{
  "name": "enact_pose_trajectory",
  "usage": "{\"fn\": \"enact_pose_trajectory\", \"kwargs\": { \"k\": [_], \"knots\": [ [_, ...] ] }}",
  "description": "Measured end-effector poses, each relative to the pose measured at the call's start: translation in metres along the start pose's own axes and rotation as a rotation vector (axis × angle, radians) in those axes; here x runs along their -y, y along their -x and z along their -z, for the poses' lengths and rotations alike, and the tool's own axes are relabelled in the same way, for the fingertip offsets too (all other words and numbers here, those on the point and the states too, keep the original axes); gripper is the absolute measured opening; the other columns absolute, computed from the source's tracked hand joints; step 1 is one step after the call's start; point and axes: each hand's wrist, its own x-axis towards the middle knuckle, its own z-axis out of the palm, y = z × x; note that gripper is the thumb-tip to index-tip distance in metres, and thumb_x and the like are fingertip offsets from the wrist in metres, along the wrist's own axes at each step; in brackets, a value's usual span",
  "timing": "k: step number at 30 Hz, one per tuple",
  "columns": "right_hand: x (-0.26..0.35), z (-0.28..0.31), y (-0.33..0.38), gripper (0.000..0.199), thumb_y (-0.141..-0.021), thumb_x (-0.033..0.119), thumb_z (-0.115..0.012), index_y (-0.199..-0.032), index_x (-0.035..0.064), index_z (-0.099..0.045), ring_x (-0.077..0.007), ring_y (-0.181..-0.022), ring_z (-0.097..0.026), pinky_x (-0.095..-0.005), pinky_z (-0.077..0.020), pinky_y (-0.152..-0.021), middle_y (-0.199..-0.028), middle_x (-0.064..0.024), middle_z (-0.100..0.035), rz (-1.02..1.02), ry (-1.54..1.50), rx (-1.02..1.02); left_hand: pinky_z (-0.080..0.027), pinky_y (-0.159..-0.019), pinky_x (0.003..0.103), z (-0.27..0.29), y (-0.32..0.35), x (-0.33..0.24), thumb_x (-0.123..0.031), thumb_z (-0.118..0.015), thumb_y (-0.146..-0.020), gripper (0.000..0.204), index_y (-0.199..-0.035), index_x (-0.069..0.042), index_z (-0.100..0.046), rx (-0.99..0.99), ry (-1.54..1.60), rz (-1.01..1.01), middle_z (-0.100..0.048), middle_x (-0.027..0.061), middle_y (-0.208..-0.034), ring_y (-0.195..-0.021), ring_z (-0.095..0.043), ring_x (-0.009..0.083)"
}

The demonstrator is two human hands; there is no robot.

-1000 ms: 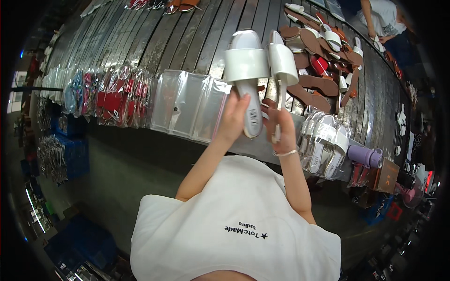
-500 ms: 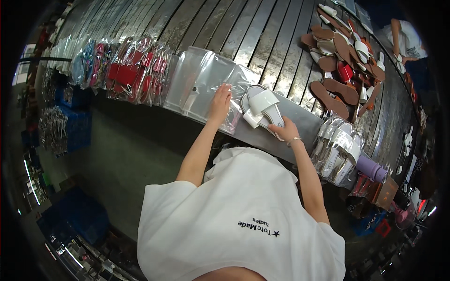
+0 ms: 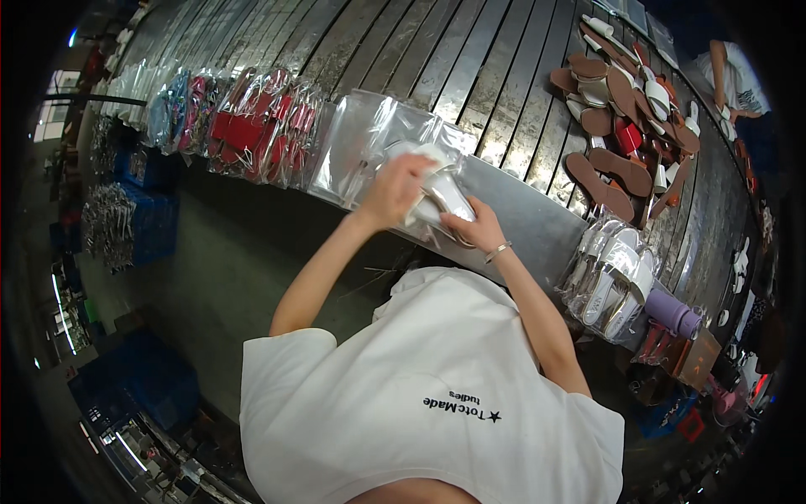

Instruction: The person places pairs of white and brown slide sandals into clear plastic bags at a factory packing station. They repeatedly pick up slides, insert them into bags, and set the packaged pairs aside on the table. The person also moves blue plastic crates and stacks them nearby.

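A pair of white slide sandals (image 3: pixel 451 198) is in my right hand (image 3: pixel 476 225), whose fingers and thumb are closed round the end nearer me. The sandals' far end lies over a stack of clear plastic bags (image 3: pixel 337 160) at the edge of the metal table. My left hand (image 3: pixel 395 191) is over the bags, against the left side of the sandals. Its fingers are smeared by motion, so whether they grip a bag or a sandal cannot be made out.
Bagged red sandals (image 3: pixel 263 133) stand in a row on the left. Bagged white sandals (image 3: pixel 615 273) lie to the right, beside a purple roll (image 3: pixel 672 312). Loose brown-soled sandals (image 3: pixel 620 172) are heaped on the slatted table (image 3: pixel 470 76). Another person (image 3: pixel 730 76) is at the far right.
My right hand has carried the white sandals left onto the clear bags. My left hand has turned inward and met the sandals; before, it lay flat on the bags.
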Motion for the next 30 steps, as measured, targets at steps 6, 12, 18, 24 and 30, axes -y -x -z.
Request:
{"fn": "enact_pose_trajectory", "kwargs": {
  "k": [6,12,18,24,30],
  "knots": [
    [0.022,0.012,-0.003,0.038,-0.074,0.031,-0.073,-0.096,0.0017,-0.062,-0.0181,-0.076,-0.064,-0.0323,-0.0501,-0.068,-0.087,-0.0112,-0.067,0.002,-0.373,-0.255,-0.036,-0.099,0.043,-0.03,-0.025,-0.048,-0.007,-0.052,-0.084,0.01,-0.094,-0.005,-0.052,-0.059,-0.151,-0.192,-0.062,0.0127,-0.108,-0.109,-0.054,0.0333],
    [0.046,0.07,-0.001,0.03,-0.079,0.024,-0.071,-0.091,0.0003,-0.057,-0.0177,-0.074,-0.058,-0.0326,-0.047,-0.066,-0.086,-0.0109,-0.061,0.176,-0.657,-0.528,-0.024,-0.109,0.043,-0.046,-0.04,-0.087,-0.023,-0.074,-0.072,0.056,-0.119,-0.006,-0.048,-0.086,-0.329,-0.398,-0.048,0.0109,-0.131,-0.129,-0.036,0.0293],
    [0.072,0.082,0.014,0.028,-0.081,0.02,-0.071,-0.092,-0.0007,-0.056,-0.0095,-0.074,-0.053,-0.0254,-0.0441,-0.066,-0.084,-0.0056,-0.059,0.316,-0.22,-1.209,-0.042,-0.092,0.04,-0.096,-0.051,-0.089,-0.028,-0.055,-0.089,0.046,-0.12,0.004,-0.046,0.743,0.083,0.282,-0.053,0.0247,-0.12,-0.113,-0.052,0.0356],
    [0.075,0.072,0.039,0.02,-0.084,0.014,-0.067,-0.091,0.0023,-0.052,-0.0083,-0.065,-0.052,-0.0231,-0.0426,-0.056,-0.079,-0.0013,-0.058,0.337,-0.803,-1.09,-0.043,-0.094,0.04,-0.099,-0.037,-0.054,-0.017,-0.068,-0.081,0.072,-0.136,-0.001,-0.024,0.007,0.508,0.368,-0.057,0.0128,-0.119,-0.11,-0.055,0.0298],
    [0.059,0.074,0.041,0.023,-0.083,0.018,-0.068,-0.094,0.0028,-0.054,-0.0085,-0.066,-0.054,-0.0243,-0.0443,-0.058,-0.078,-0.0021,-0.059,0.288,-0.804,-1.101,-0.048,-0.088,0.039,-0.083,-0.04,-0.086,-0.02,-0.068,-0.081,0.061,-0.132,0.0,-0.039,0.862,0.138,0.145,-0.059,0.0171,-0.117,-0.104,-0.059,0.0248]
  ]
}}
